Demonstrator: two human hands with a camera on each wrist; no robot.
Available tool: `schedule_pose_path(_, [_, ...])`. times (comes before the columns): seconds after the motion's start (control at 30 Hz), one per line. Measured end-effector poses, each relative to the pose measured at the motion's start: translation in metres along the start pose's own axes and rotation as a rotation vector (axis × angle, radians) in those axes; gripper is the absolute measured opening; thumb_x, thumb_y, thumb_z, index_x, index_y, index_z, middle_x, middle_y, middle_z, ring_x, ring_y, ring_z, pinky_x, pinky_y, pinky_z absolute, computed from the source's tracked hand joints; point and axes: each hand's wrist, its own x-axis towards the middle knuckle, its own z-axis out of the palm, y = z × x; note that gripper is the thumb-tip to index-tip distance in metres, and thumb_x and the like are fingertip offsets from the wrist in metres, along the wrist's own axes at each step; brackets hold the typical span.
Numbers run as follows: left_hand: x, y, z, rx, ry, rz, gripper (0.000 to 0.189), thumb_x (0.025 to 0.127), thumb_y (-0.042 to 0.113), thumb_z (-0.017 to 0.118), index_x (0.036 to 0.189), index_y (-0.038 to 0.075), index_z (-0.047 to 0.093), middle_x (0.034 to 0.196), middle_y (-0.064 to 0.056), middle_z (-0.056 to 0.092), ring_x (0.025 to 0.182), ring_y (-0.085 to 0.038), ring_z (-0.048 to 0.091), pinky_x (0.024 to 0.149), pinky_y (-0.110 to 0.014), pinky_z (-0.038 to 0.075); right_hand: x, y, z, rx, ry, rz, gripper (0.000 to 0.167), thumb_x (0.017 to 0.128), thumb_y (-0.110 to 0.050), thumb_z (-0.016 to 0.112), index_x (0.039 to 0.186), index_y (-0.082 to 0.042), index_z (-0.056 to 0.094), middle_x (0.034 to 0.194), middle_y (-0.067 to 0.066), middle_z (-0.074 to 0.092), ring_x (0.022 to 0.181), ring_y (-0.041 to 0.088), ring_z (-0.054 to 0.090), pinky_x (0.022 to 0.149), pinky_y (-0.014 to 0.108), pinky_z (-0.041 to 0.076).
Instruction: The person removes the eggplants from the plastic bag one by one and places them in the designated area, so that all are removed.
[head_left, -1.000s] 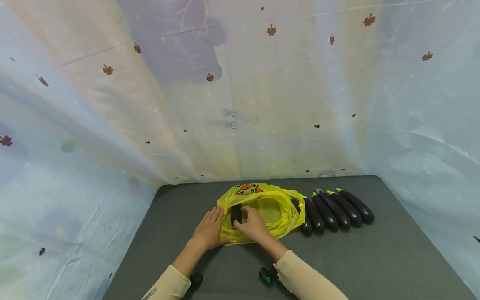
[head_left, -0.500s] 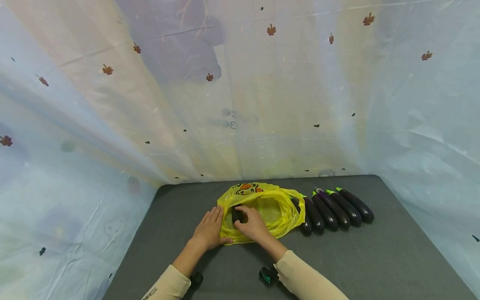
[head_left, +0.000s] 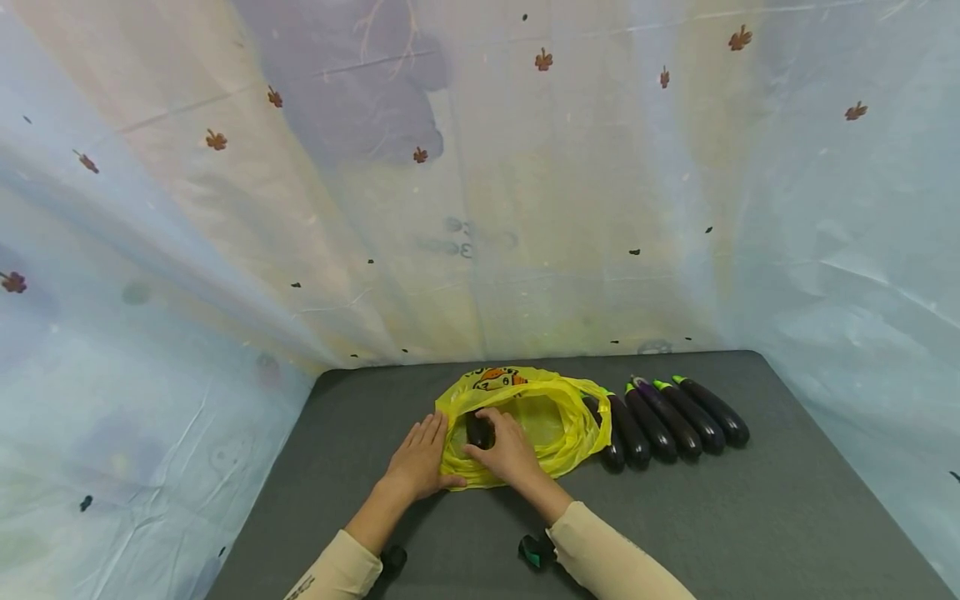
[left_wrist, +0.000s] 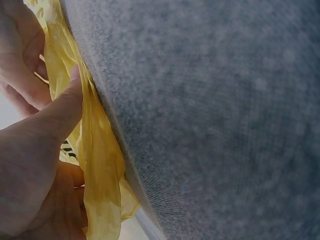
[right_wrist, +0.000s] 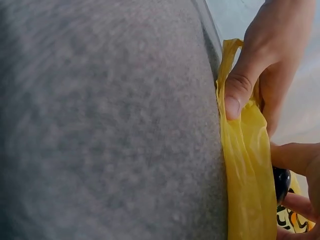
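Note:
A yellow plastic bag with a printed cartoon lies mouth up on the dark grey table. Its left side is held by my left hand, fingers extended along the outside and thumb against the near wall. Inside the mouth, my right hand grips a dark eggplant between thumb and fingers. In the right wrist view the glossy end of that eggplant shows between the right thumb and fingers; its lower part is hidden by the bag.
Several eggplants lie side by side just right of the bag, the nearest partly behind its edge. Black wrist straps show beside the forearms. A pale plastic sheet with leaf prints hangs behind and beside the table.
The eggplant in the bag has shifted slightly right and tilted under my right fingers, which have spread over its top. My left hand and the bag have stayed put.

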Motion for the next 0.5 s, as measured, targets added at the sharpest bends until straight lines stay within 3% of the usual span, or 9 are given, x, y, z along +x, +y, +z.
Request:
schedule_pose_path(0.2, [0.001,-0.001,0.002,0.007,0.008,0.005,0.119,0.089,0.065,0.079,0.169,-0.002,0.024,0.176,-0.02,0.024,0.164,-0.036,0.023,0.133,-0.052,0.02,0.001,0.003,-0.001,0.039,0.001,0.04,0.055,0.094,-0.021,0.086,0.141,-0.003,0.062,0.127,0.017,0.067,0.111,0.035,0.066,0.093,0.055,0.057])
schedule_pose_path(0.5, [0.001,-0.002,0.003,0.004,0.019,0.012,0.119,0.088,0.065,0.08,0.169,-0.004,0.025,0.175,-0.021,0.025,0.163,-0.037,0.024,0.133,-0.052,0.02,-0.001,0.006,-0.012,0.021,-0.029,0.119,0.052,0.096,-0.025,0.084,0.136,0.003,0.065,0.107,0.013,0.07,0.092,0.026,0.067,0.076,0.045,0.059])
